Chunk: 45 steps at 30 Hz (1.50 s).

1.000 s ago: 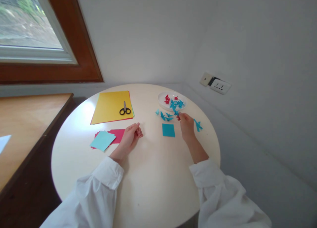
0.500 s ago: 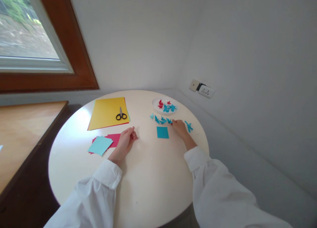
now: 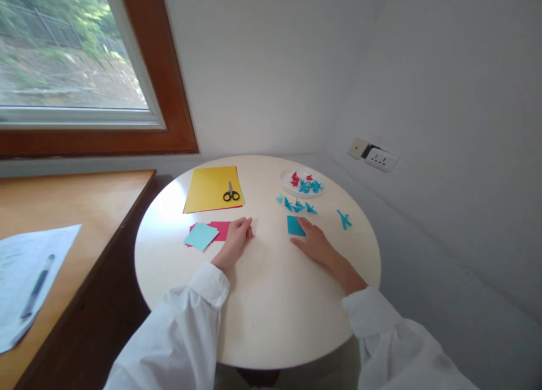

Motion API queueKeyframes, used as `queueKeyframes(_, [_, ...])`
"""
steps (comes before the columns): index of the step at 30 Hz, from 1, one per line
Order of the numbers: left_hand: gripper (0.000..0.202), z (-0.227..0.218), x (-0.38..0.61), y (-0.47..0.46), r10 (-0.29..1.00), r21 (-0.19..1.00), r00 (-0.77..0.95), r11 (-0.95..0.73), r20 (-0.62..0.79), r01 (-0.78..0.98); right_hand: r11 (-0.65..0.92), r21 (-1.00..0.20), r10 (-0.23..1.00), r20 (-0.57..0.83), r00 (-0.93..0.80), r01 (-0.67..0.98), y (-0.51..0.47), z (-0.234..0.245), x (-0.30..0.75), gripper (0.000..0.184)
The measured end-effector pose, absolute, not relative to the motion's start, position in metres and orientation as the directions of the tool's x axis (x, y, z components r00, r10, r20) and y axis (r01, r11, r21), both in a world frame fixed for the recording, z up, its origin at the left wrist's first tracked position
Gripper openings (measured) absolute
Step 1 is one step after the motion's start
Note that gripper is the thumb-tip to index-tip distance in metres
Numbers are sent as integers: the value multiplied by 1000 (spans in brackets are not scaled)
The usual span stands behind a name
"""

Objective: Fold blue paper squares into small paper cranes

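Blue paper (image 3: 294, 226) flat, unfolded; R hand (image 3: 315, 243) spread on it. L hand (image 3: 237, 239) curled, nil visible inside. Birds (image 3: 310, 209): approx. 4 done beside dish (image 3: 286, 186), others in it.

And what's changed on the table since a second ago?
The right hand let go of a blue origami crane, leaving it beside the others, and drew back, now partly covering the blue paper square. The left hand and scissors stayed put.
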<state>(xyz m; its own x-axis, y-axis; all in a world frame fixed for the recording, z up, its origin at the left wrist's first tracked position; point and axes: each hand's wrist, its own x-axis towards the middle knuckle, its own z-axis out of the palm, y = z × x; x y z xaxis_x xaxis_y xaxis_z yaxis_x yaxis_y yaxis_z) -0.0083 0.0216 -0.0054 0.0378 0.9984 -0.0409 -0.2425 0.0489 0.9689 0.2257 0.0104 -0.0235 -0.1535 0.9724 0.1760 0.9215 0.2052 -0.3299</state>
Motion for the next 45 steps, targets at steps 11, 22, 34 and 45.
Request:
queueKeyframes(11, [36, 2, -63, -30, 981, 975, -150, -94, 125, 201, 250, -212, 955, 215, -205, 945, -1, -13, 203, 51])
queueKeyframes(22, [23, -14, -123, -19, 896, 851, -311, -124, 318, 511, 378, -323, 914, 278, -295, 868, 0, -21, 172, 37])
queueKeyframes(34, [35, -22, -124, -20, 896, 868, -324, -120, 304, 482, 590, -625, 807, 481, -344, 511, 37, -12, 43, 34])
queueKeyframes(45, [45, -25, -122, -20, 899, 762, -237, -147, 369, 630, 617, -413, 785, 392, -481, 670, 49, -19, 28, 32])
